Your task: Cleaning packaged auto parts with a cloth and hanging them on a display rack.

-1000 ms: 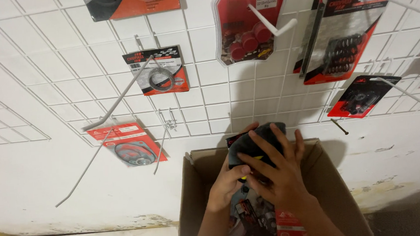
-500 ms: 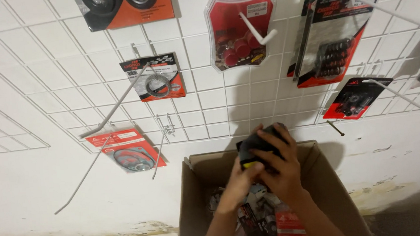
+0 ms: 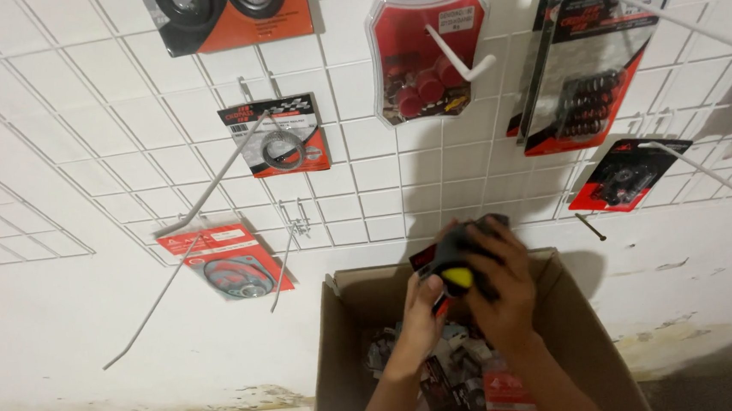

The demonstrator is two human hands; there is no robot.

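My left hand and my right hand both grip a small packaged part, black with a yellow piece and a red card, held just above an open cardboard box. The box holds several red-and-black packaged parts. The package sits in front of the lower edge of a white wire grid panel on the wall.
On the grid hang carded parts: a ring pack, a gasket pack, a red blister pack, a spring pack, a small black pack and an orange card. Long white hooks stick out from the grid.
Both hands have lifted the package slightly up and out of the box, and the view has shifted a little downward and closer.
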